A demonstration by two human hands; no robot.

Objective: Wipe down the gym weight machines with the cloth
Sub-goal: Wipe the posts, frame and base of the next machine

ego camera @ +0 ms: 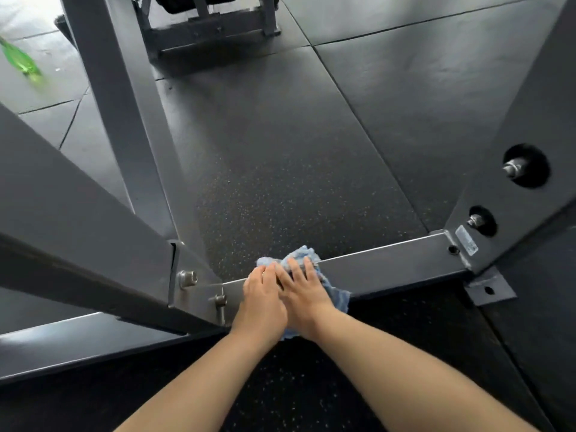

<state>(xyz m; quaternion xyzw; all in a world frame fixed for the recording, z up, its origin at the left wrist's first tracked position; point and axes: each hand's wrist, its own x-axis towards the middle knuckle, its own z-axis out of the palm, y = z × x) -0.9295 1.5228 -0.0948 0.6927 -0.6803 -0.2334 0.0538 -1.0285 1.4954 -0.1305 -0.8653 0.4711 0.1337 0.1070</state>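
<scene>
- Left hand [263, 299], right hand [304, 291]: fingers straight, pressing blue cloth [300, 257] on base crossbar [389, 263].
- Risk: cloth snagging protruding bolts [188, 278], knuckles scraping.

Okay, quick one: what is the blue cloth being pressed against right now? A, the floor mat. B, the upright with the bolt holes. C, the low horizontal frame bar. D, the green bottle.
C: both the left hand and the right hand press the blue cloth onto the low horizontal frame bar.
</scene>
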